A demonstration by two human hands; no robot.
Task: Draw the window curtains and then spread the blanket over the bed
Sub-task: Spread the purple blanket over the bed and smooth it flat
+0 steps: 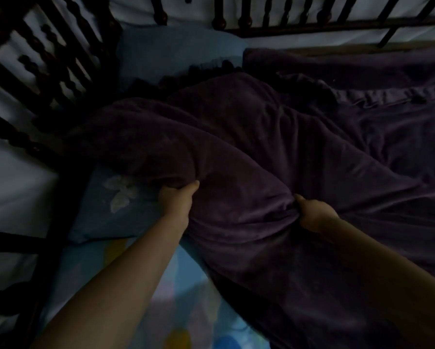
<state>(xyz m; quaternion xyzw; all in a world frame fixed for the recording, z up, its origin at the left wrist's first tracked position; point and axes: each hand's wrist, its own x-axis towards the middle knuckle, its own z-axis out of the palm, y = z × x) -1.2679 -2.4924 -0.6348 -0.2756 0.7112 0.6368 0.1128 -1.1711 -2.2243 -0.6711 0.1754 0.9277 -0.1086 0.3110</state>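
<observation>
- Dark purple plush blanket (236, 137) is lying bunched in a heap across the bed, running from the pale blue pillow (176, 54) near the dark turned-wood headboard rails (47, 59) down toward the viewer; more of it is trailing off to the right.
- Left hand (177, 200) is gripping a fold at the blanket's near-left edge, fingers curled into the fabric, thumb on top.
- Right hand (314, 215) is pinching a gathered ridge just to the right; fingers are mostly buried in the cloth, so the exact grip is hard to tell.
- Between the two hands the fabric is sagging in a soft roll, so it is reading as limp, thick and fairly weighty for cloth, not slippery.
- Blue patterned bedsheet (145, 285) is showing uncovered at lower left, along with a blue pillowcase with a pale butterfly print (120, 195).
- Judgement: both grips are sitting mid-fold, not on corners. Better hold is a hemmed edge or two corners, hands wide apart, then lifting and letting it billow flat.
- Risk: pulling from bunched folds is likely dragging the heap rather than opening it.
- Room is dim; curtains not in view.
</observation>
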